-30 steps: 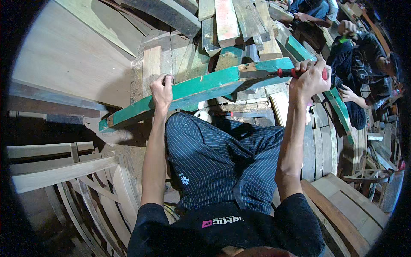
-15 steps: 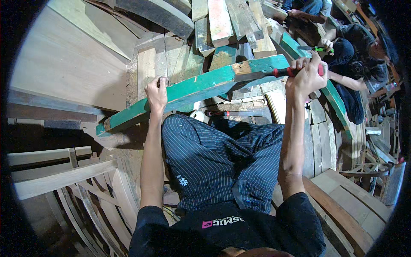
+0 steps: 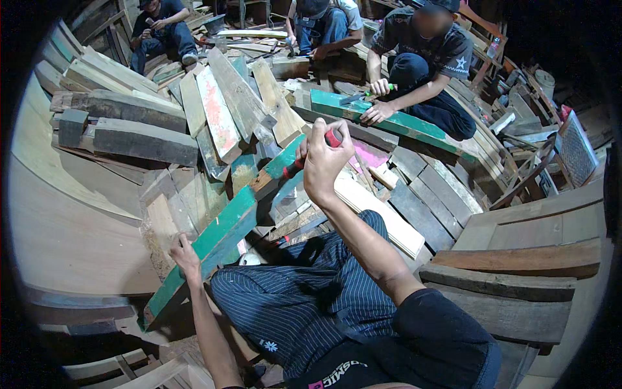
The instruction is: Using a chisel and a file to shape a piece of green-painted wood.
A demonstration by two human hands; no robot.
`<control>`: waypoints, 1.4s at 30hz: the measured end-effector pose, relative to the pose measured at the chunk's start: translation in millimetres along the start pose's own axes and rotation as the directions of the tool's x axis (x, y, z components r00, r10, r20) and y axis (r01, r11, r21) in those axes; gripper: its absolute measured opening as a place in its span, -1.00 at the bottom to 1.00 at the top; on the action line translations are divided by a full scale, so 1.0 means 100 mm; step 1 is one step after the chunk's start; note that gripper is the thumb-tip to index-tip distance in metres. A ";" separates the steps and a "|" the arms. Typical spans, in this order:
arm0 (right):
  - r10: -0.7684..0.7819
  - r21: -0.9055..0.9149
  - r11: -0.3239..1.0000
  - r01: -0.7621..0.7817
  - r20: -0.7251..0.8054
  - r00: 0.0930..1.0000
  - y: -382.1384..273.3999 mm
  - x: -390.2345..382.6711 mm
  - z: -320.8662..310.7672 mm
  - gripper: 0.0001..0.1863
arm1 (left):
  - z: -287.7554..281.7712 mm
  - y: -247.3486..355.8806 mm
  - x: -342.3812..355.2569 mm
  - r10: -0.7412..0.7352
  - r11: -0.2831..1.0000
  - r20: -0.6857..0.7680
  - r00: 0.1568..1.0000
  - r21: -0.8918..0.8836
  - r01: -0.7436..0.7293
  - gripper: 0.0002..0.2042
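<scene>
A long green-painted wooden beam slants up from the lower left across the front of my knees. My left hand is closed on its edge near the lower end. My right hand, farther up, wraps round the red-and-black handle of a chisel. The chisel's blade lies low along the beam, by a notch of bare brown wood; its exact edge is hard to make out. Between my knees and the beam lies a second red-handled tool, partly in shadow, with a white round object nearby.
Stacked planks and offcuts rise beyond the beam. At the right a person holds a green-handled tool over another green beam. Two more people sit at the back. Loose boards lie beside my right arm.
My view has tilted up and turned right, bringing the people at the back further into sight. Both hands keep their holds on the beam and the chisel.
</scene>
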State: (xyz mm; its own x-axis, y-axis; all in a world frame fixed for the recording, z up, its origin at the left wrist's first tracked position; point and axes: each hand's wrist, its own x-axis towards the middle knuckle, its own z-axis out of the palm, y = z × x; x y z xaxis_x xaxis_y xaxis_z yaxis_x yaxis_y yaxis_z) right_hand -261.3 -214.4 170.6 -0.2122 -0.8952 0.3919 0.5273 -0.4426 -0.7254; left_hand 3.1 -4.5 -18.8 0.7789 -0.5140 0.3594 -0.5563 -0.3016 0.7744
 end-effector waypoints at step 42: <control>0.688 -0.940 0.326 0.095 0.305 0.658 -0.99 -1.14 -1.12 -0.72 | -0.17 0.14 0.02 -0.079 0.985 0.068 0.995 -0.149 0.089 -0.58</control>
State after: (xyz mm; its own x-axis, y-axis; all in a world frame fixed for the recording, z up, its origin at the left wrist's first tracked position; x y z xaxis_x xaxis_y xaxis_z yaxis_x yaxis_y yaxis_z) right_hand -381.6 -73.9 134.4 0.4747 -0.8774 -0.0687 -0.6218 -0.2791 -0.7317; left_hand 1.7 4.2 1.3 0.7989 -0.5421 0.2606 -0.4356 -0.2226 0.8722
